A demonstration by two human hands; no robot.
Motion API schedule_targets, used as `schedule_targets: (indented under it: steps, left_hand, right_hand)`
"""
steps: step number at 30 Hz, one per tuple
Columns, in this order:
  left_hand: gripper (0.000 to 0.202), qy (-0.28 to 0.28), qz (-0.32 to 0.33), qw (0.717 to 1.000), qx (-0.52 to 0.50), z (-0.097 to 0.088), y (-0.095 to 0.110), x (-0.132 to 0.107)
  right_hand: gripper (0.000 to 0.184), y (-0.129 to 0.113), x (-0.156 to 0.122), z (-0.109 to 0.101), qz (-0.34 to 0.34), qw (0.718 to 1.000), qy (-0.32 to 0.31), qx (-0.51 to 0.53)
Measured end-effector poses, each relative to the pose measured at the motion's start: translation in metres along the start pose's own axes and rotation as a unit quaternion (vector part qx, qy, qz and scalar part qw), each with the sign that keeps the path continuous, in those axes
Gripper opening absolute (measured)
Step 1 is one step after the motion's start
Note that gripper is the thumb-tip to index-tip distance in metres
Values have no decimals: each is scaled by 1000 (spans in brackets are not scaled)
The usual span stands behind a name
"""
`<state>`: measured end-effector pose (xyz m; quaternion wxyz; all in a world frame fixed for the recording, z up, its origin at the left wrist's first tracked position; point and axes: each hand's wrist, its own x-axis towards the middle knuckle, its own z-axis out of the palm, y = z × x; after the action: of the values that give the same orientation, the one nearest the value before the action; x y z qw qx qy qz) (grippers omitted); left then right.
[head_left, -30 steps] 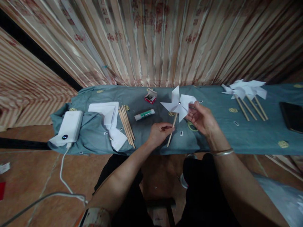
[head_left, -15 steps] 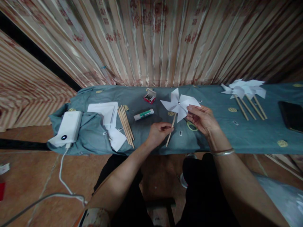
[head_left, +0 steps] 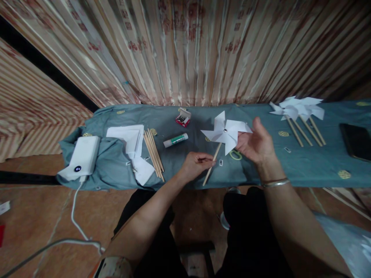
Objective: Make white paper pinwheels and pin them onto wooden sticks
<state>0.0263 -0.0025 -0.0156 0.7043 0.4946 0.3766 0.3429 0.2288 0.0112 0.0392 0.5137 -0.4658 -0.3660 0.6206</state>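
Observation:
A white paper pinwheel [head_left: 225,133] with a shiny pin at its centre is fixed on a thin wooden stick. My left hand [head_left: 197,165] pinches that stick partway down, holding it tilted above the cloth. Just behind the pinwheel's right blades is my right hand [head_left: 256,143], open with the thumb raised and the palm turned inward. Some of its fingers are hidden by the paper, and I cannot tell whether they touch it. Below the blades lie green-handled scissors [head_left: 235,155], partly hidden.
On the cloth-covered table [head_left: 261,170] lie finished pinwheels [head_left: 301,108], a black phone [head_left: 356,141], a glue stick [head_left: 175,140], a red box of pins [head_left: 183,119], wooden sticks [head_left: 153,154], paper sheets [head_left: 127,135] and a white power bank [head_left: 85,156] with a cable. A pleated curtain [head_left: 185,50] hangs behind.
My right hand has let go of the pinwheel's blade and opened. The pinwheel has shifted slightly right and down, and its blades have turned a little; my left hand still grips the stick.

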Motion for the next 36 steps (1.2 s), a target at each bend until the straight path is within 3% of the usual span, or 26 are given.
schedule_targets:
  steps: [4,13,19,26,36]
  left_hand:
    - [28,-22,-17,1000,-1,-1,1,-1]
    - [23,-52,-49,997,21,-4,-1,-6]
    - [25,-53,-54,997,11,-4,0,-8]
    - [30,-38,-59,998,2,-3,-1,-7]
    - [31,-12,-54,998,-12,0,1,-8]
  right_hand:
    - [70,-6,-1,-10,4,1000,-13,7]
    - [36,-4,0,-18,22,999,43,-11]
    - [31,-9,-2,-13,12,999,35,-24]
    - [24,-3,1,-11,5,997,69,-36]
    - [27,4,1,-2,-14,997,60,-40]
